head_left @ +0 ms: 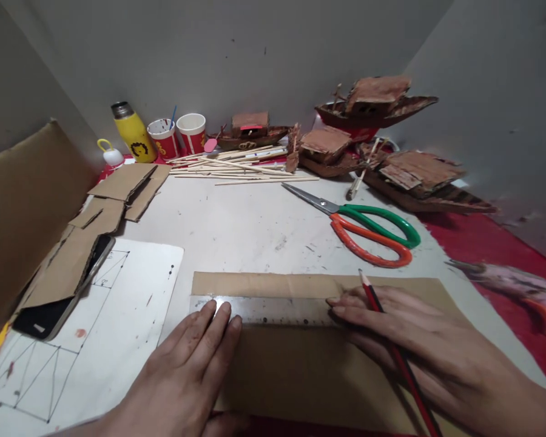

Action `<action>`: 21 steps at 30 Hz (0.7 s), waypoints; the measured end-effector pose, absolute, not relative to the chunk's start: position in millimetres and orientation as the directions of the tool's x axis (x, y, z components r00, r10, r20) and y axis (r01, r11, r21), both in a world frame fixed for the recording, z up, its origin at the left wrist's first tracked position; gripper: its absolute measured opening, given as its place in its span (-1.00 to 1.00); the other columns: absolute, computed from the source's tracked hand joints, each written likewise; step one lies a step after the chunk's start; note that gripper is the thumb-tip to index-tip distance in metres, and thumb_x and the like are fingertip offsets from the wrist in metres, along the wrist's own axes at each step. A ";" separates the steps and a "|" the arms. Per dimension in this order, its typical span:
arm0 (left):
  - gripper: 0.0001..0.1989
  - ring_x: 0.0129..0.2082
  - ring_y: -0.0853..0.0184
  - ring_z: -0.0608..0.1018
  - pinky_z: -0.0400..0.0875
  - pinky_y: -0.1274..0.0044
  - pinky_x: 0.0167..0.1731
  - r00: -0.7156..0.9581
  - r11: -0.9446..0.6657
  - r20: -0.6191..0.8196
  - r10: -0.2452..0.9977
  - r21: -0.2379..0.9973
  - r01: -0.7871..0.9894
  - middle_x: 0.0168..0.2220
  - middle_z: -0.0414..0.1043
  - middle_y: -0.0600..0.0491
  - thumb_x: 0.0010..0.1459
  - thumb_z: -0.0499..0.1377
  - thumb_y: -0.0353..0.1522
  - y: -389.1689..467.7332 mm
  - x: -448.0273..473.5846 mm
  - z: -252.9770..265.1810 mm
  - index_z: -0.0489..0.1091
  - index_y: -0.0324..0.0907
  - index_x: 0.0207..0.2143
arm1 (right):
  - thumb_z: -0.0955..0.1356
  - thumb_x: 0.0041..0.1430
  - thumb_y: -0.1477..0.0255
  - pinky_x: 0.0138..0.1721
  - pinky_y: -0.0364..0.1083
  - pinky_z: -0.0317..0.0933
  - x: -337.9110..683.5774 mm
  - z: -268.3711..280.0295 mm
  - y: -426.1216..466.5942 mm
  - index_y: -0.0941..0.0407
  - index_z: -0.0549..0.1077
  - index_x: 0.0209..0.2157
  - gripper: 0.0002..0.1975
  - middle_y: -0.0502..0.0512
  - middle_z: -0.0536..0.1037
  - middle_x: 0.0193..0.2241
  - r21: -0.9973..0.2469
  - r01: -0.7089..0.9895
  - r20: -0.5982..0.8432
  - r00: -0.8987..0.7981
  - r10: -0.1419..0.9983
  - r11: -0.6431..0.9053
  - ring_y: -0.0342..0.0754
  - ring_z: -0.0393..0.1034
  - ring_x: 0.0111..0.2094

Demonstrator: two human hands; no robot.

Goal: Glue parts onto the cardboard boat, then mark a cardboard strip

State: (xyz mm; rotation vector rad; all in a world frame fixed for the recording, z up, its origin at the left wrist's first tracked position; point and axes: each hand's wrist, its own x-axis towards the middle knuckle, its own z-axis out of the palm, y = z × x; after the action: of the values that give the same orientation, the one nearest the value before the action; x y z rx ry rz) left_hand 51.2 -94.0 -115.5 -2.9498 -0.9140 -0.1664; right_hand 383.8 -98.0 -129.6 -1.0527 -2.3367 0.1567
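A clear ruler (279, 309) lies across a brown cardboard sheet (300, 373), parallel to its far edge. My left hand (188, 364) rests with stretched fingers on the ruler's left part, fingertips pressing it from above. At the ruler's right end, the thumb and fingertips of my right hand (414, 334) touch it. A red and black pencil (407, 370) is held among the right hand's fingers, its sharpened tip pointing up and away from me. Beyond the sheet lie scissors (334, 209) with one green and one orange handle, their blades nearly closed.
Cardboard pieces (113, 182) and a phone (40, 315) lie left, over a paper with drawn lines (131, 303). Thin sticks (236, 164), paper cups (191, 130), a yellow bottle (134, 136) and several brown model boats (418, 173) stand behind. Pliers (505, 279) lie at right.
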 end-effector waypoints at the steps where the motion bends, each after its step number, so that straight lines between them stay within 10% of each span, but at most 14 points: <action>1: -0.16 0.27 0.03 0.22 0.34 0.34 0.12 0.819 -0.824 0.120 0.561 -0.010 0.566 0.27 0.16 -0.23 0.13 0.17 0.00 -94.2 51.3 -115.0 0.11 -0.39 0.27 | 0.26 0.21 0.60 -0.23 -0.05 0.44 382.9 -128.2 -96.9 0.05 0.40 0.03 -0.63 0.18 0.61 -0.19 -0.317 0.653 0.454 -0.533 0.714 0.688 0.04 0.50 -0.14; 21: -0.18 0.30 0.02 0.15 0.32 0.29 0.14 0.806 -0.809 0.070 0.587 0.030 0.587 0.30 0.11 -0.21 0.15 0.18 -0.03 -97.5 51.1 -112.0 0.08 -0.37 0.29 | 0.28 0.22 0.54 -0.30 0.00 0.51 382.7 -131.2 -95.0 0.02 0.40 0.05 -0.63 0.12 0.65 -0.24 -0.264 0.640 0.474 -0.565 0.675 0.721 0.07 0.56 -0.20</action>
State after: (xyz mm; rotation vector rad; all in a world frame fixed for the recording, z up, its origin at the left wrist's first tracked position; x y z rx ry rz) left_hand 51.1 -97.5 -112.0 -2.9917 -0.9722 -0.1196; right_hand 382.7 -95.0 -131.2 -0.9972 -2.3688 0.0836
